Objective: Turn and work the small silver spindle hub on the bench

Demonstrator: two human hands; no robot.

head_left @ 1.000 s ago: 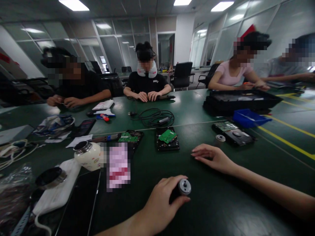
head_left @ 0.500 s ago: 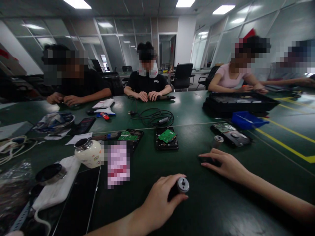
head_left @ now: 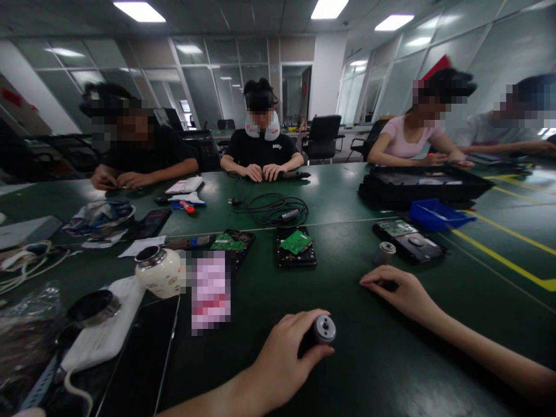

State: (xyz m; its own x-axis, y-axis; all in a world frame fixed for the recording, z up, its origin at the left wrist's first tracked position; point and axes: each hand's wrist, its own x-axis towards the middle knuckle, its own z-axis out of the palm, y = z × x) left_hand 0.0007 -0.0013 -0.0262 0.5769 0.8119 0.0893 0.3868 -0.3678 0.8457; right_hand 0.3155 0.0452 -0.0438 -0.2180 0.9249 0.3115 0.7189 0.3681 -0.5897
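My left hand (head_left: 289, 353) is closed round a short metal cylinder (head_left: 325, 329), which looks like a small motor with a round grey end face and dark holes. It is held upright at the front of the green table (head_left: 339, 243). To the right, my right hand (head_left: 403, 289) has its thumb and fingertips pinched together just above the tabletop. Whether something tiny is between them cannot be seen. Just behind that hand stands a second metal cylinder (head_left: 386, 251) with a pale top. A hard drive (head_left: 408, 237) lies beyond it.
Two more opened drives with green boards, one a hard drive (head_left: 296, 246), lie mid-table behind a pixelated pink packet (head_left: 211, 289). A cream jar (head_left: 160, 275) and a phone (head_left: 139, 353) are at left. Blue bin (head_left: 438, 214), black tray (head_left: 423, 185) and coiled cable (head_left: 278, 208) sit farther back. Several people sit opposite.
My right hand has drawn its thumb and fingers together from a spread pose and shifted slightly right. My left hand keeps its hold on the metal cylinder.
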